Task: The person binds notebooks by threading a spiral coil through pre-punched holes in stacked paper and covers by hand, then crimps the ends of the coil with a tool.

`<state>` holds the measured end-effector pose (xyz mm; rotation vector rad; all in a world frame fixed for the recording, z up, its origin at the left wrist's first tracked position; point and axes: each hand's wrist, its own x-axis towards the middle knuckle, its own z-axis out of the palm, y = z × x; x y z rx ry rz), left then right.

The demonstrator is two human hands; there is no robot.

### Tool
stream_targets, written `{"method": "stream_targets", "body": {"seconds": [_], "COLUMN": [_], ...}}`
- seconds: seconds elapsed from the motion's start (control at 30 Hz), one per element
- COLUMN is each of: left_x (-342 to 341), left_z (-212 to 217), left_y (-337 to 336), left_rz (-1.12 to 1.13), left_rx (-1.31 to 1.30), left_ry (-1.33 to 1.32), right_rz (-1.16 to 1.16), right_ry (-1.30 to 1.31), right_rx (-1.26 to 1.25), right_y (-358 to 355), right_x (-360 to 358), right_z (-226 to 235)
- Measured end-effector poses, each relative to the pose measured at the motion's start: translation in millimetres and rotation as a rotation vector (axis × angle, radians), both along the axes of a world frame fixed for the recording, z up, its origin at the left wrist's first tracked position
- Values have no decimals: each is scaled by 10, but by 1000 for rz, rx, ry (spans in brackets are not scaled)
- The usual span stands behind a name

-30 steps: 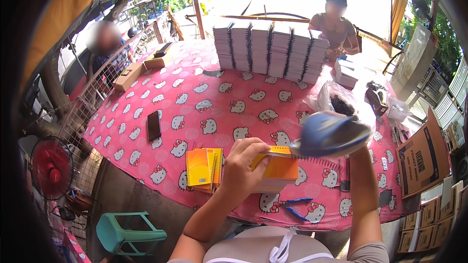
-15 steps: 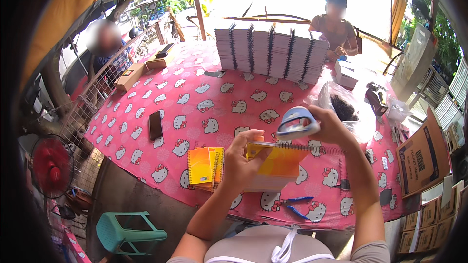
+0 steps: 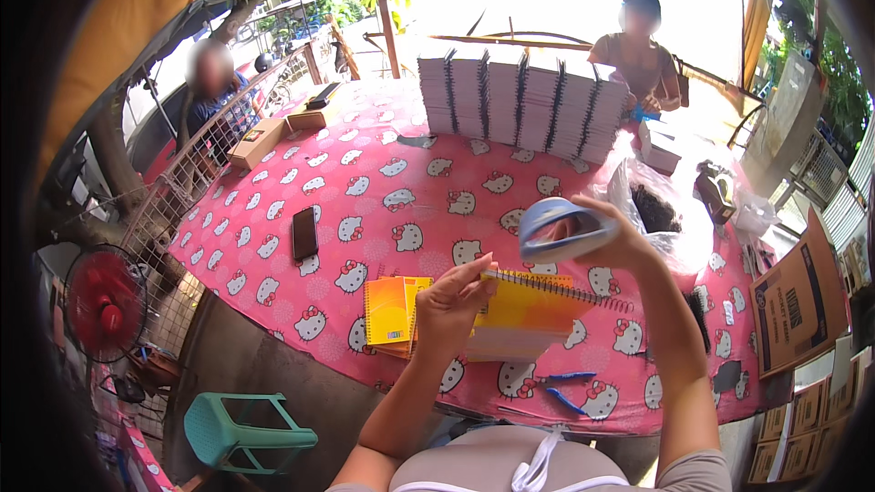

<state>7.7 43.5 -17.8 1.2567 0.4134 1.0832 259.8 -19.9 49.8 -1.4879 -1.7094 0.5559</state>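
My left hand [image 3: 453, 302] pinches the upper left corner of a yellow spiral notebook [image 3: 524, 308], thumb and fingers pressed together. The notebook rests over a block of white-edged pages [image 3: 519, 346] on the table. Its dark wire coil [image 3: 597, 295] runs along the top edge and sticks out past the right side. Above the coil, my right hand [image 3: 612, 239] grips a blue-and-white tool with a loop handle [image 3: 563, 230]; its exact kind is unclear. To the left of my left hand lie several small yellow-orange spiral notebooks [image 3: 387, 312].
A pink patterned cloth covers the table [image 3: 355, 191]. Blue-handled hand tools [image 3: 567, 397] lie near the front edge, a phone [image 3: 304, 234] at left. Tall stacks of coil-bound books [image 3: 519, 105] stand at the back. A co-worker [image 3: 643, 55] sits beyond them. A green stool [image 3: 246, 433] stands lower left.
The loop-handled tool has turned in my right hand, still above the coil. The notebook's coil now slants more down to the right. My whole view has shifted slightly.
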Motion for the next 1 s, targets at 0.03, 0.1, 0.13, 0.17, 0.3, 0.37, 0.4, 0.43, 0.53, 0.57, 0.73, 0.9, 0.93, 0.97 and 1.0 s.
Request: {"method": "stream_targets", "body": {"seconds": [0.03, 0.1, 0.13, 0.17, 0.3, 0.37, 0.4, 0.43, 0.53, 0.57, 0.73, 0.9, 0.93, 0.97, 1.0], "left_x": [-22, -52, -53, -64, -67, 11, 31, 56, 63, 55, -67, -111, -110, -101, -91], "left_z": [-10, 4, 28, 7, -49, -25, -43, -55, -141, -119, 355, -22, -91, -102, -87], "left_y": [-2, 54, 73, 71, 99, 108, 139, 154, 136, 119, -172, -462, -487, -495, -470], "left_rz": [13, -33, -72, -100, -187, -272, -312, -356, -259, -230, 138, 58, 56, 107, 155], "left_rx": [5, -5, -4, 12, 30, 59, 98, 144, 128, 78, 745, 1067, 1081, 1060, 1037], "left_ry": [14, 0, -6, -5, -85, -120, -116, -117, -204, -244, -56, 235, 289, 246, 201], "right_rz": [144, -13, -184, -354, -862, -1001, -957, -920, -897, -904, -530, -590, -567, -549, -535], "right_ry": [242, 17, -162, -340, -341, -586, -578, -569, -671, -725, -410, -693, -616, -543, -469], "right_rx": [-4, 1, -55, -112, -203, -408, -380, -346, -100, 5, -116, -208, -235, -277, -318], "right_y": [-63, -1, -19, -47, -579, -895, -1032, -1148, -1290, -1344, -1844, -1898, -1874, -1875, -1882], "right_x": [-69, -77, 0, 92, 371, 403, 340, 279, -93, -252, -923, -1213, -1206, -1193, -1182], "right_z": [23, -183, -279, -396, -1450, -1959, -2148, -2268, -2247, -2160, -2320, -2214, -2224, -2204, -2167]}}
